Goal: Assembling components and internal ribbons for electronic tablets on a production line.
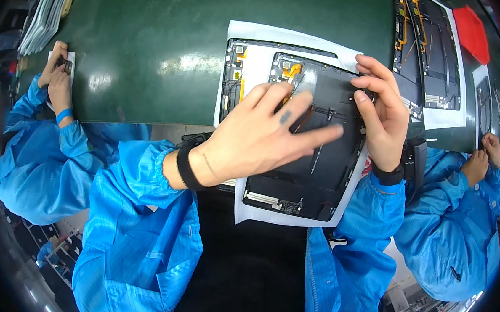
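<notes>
A black tablet back housing [337,146] lies on a white sheet [289,220] in front of me, its lower part over the table's near edge. An orange flex cable and thin black wiring show inside it. Spread over its left and middle part is my left hand [258,130], blurred at the fingertips and holding nothing visible. My right hand [385,111] is at the housing's upper right edge, fingers curved and apart, the thumb close below the index finger. Partly hidden beneath lies a second housing [233,74] on its own white sheet [284,34].
More housings [440,60] lie on white sheets at the right, beside a red tray [473,34]. A stack of thin panels [48,10] stands at the far left of the green table [153,40]. Co-workers in blue sleeves sit at left [47,168] and right [451,233].
</notes>
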`<action>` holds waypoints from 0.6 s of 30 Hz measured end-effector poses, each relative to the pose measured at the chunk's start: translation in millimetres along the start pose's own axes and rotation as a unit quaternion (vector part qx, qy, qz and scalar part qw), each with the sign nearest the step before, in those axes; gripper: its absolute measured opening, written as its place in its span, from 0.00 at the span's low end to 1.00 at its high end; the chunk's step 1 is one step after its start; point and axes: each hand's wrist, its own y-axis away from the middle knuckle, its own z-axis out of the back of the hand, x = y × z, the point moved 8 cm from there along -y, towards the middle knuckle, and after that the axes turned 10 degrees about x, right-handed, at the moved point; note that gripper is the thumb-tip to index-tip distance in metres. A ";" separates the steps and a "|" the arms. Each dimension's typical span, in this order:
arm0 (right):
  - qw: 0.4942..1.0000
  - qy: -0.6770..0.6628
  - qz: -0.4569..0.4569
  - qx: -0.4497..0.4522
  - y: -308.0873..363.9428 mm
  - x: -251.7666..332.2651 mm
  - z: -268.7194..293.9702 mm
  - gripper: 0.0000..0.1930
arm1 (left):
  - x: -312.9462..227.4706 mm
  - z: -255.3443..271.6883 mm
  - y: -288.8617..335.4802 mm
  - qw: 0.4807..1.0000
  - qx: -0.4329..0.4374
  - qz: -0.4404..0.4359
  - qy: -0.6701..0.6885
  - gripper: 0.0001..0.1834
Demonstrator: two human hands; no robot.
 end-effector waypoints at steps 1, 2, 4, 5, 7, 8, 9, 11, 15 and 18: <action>1.000 -0.001 0.010 -0.002 0.3 0.1 0.1 0.11 | -2.7 2.4 3.0 1.000 -0.001 -0.003 0.000 0.30; 1.000 -0.002 0.020 -0.004 0.5 1.0 0.0 0.12 | -8.9 0.4 7.9 0.999 0.034 -0.017 -0.007 0.30; 1.000 0.025 0.010 0.005 1.9 1.6 -1.2 0.12 | -14.4 -2.4 14.0 0.997 0.067 -0.033 -0.011 0.30; 0.999 0.051 0.003 0.017 0.4 2.2 -3.5 0.13 | -12.4 -4.7 13.8 0.997 0.065 -0.034 -0.014 0.30; 0.998 0.057 0.000 0.009 -1.8 3.5 -3.9 0.14 | -5.1 -5.0 12.7 0.999 0.037 -0.019 0.025 0.30; 0.998 0.056 -0.004 0.012 -1.6 2.5 -3.3 0.14 | -1.9 -4.2 8.5 0.999 0.037 -0.006 0.033 0.30; 0.998 0.054 -0.009 0.014 -1.7 1.7 -2.9 0.14 | -1.2 -3.8 4.2 0.999 0.036 -0.007 0.031 0.30; 0.998 0.058 -0.007 0.010 -2.0 1.8 -1.6 0.14 | 7.1 -3.5 -1.9 0.998 0.034 0.038 0.028 0.29; 1.000 0.010 -0.006 0.001 -2.2 0.4 1.3 0.14 | 23.2 10.3 1.1 0.991 -0.001 0.050 0.124 0.31; 0.996 -0.084 -0.004 -0.027 -0.9 -2.9 3.7 0.14 | 57.7 42.1 40.5 0.975 -0.118 0.181 0.050 0.27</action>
